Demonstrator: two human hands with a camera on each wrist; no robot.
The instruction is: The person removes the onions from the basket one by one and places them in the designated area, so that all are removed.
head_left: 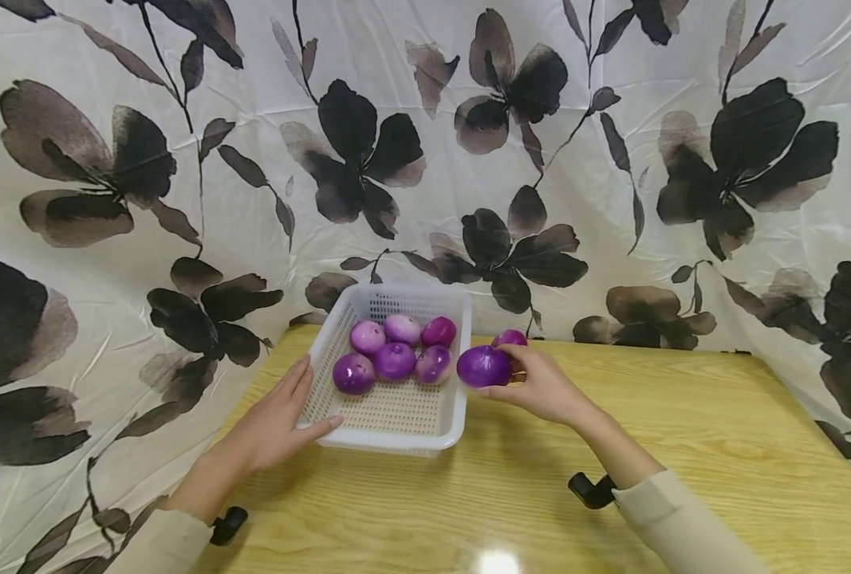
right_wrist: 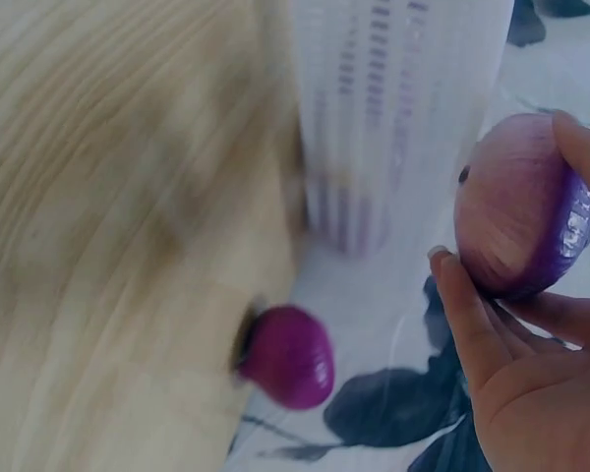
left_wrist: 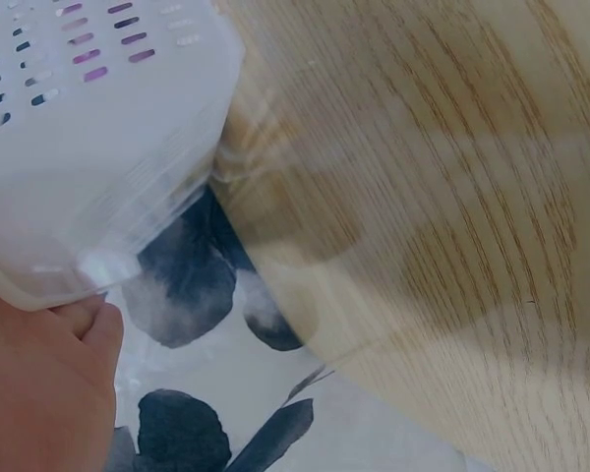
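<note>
In the head view, a white basket (head_left: 403, 439) sits just left of centre on a wooden table (head_left: 411, 510), with six purple onions (head_left: 395, 361) grouped in its twelve o'clock half. The left hand (head_left: 267, 426) is at the basket's eight o'clock corner, holding it with the thumb over the near rim and the fingers along the outer side. At three o'clock, the right hand (head_left: 543, 389) grips another onion (head_left: 484, 367) between thumb and fingers, just beside the basket's rim. At one o'clock from that gripped onion is a loose onion (head_left: 510, 338), partly hidden behind it. A black-and-white floral cloth (head_left: 411, 48) hangs behind the table, and a black device (head_left: 592, 490) shows at the right wrist.

In the left wrist view, the basket fills ten o'clock, its slots showing patches of purple. The left hand lies at eight o'clock, fingers under the rim corner; their tips are hidden. Table spreads over two o'clock, cloth at six.

In the right wrist view, the gripped onion is at three o'clock, with the right hand's thumb above and fingers below. The loose onion rests at six o'clock by the table's edge, well apart from it. The basket's slotted wall stands at one o'clock, blurred.
</note>
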